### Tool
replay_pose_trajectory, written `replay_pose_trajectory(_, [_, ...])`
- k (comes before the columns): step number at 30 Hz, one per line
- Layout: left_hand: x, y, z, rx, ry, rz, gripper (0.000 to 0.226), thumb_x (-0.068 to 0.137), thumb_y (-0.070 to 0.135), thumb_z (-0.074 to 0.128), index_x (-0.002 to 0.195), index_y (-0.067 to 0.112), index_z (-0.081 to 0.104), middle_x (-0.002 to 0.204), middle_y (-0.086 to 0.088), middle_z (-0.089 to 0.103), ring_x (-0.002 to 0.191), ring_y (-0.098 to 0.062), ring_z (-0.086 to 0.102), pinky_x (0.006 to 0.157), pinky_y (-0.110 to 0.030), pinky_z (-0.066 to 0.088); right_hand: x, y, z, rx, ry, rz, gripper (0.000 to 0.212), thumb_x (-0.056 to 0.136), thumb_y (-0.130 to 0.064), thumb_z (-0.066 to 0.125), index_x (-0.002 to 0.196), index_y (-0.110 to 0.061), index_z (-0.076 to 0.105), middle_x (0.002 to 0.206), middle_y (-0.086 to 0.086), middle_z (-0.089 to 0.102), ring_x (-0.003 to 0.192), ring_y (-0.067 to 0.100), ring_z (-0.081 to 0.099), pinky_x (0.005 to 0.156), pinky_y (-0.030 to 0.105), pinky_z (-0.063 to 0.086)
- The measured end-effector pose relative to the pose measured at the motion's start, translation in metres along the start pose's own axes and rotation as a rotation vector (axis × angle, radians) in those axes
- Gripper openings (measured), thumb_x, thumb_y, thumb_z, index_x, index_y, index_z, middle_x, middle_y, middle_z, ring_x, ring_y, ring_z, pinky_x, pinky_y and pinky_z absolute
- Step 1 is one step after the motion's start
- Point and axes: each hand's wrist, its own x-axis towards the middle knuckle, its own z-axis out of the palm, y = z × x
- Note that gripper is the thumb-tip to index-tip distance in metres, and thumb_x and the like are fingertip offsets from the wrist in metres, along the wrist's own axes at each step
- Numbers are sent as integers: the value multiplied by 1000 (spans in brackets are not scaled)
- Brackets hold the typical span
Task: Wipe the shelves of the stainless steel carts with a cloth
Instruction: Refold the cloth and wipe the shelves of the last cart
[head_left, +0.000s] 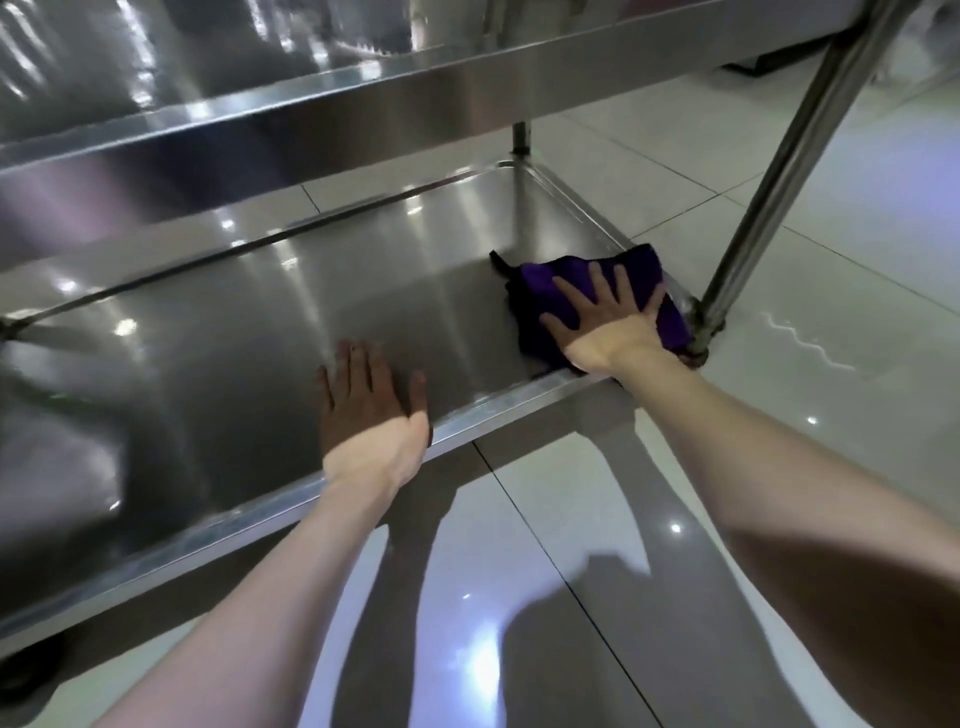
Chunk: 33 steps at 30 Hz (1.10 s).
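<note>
A stainless steel cart's bottom shelf (249, 332) fills the middle of the view, with a raised rim all round. A purple cloth (545, 291) lies folded in the shelf's near right corner. My right hand (602, 322) presses flat on the cloth with fingers spread. My left hand (371, 415) rests flat on the bare shelf just inside the near rim, fingers straight, holding nothing.
The cart's upper shelf (311, 104) overhangs at the top, low above the bottom shelf. A steel corner post (779, 171) rises at the right beside the cloth, and a far post (521, 137) stands behind. Glossy white floor tiles (779, 389) surround the cart.
</note>
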Motion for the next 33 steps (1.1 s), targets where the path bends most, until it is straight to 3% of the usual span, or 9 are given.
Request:
replay_pose_trajectory(3, [4,3,0,-22,-9,-12,76,108,52,18,170,9,30,178,-16,27,168,-30,12,136,-50,4,-6,-46,10,-55,-27,-165,79,91,-89,3,164,-59,-10,180,0,-18,163,40,-22,116,82,-17])
replay_pose_trajectory(6, [11,3,2,-41,14,-26,80,104,53,18,169,8,32,176,-16,30,168,-31,14,136,-52,6,-2,-68,16,-62,-59,-346,80,86,-95,2,160,-65,-10,178,-4,-21,162,36,-26,116,80,-21])
replay_pose_trajectory(9, [20,6,4,-51,-1,-43,81,104,54,16,169,9,31,177,-14,29,168,-29,13,136,-52,5,23,-53,13,-42,-47,-407,76,90,-95,7,160,-68,-4,179,-9,-18,163,30,-24,119,74,-23])
replay_pose_trajectory(16, [28,14,6,-38,-49,-48,92,98,60,1,173,11,20,182,-10,16,170,-24,4,136,-47,-1,126,12,-11,23,54,-152,72,97,-87,13,164,-61,3,181,-4,-8,165,32,-15,120,77,-19])
replay_pose_trajectory(20, [30,20,4,-5,-62,-43,88,97,53,4,173,11,20,182,-10,16,169,-25,6,136,-46,0,174,-30,-27,6,11,-80,84,94,-90,14,168,-52,4,181,5,-9,163,43,-17,111,84,-21])
replay_pose_trajectory(27, [36,21,1,-9,-45,-53,80,101,48,18,172,13,24,180,-11,23,169,-26,11,136,-49,6,149,-151,-17,-3,-39,-445,74,101,-83,20,168,-54,6,181,3,-9,164,41,-14,117,83,-15])
replay_pose_trajectory(33, [41,20,3,-58,5,-88,79,101,48,22,170,11,29,177,-14,29,167,-29,17,136,-51,9,101,-107,-10,50,-60,-617,62,108,-70,27,167,-53,19,181,-8,3,167,26,-8,126,70,-14])
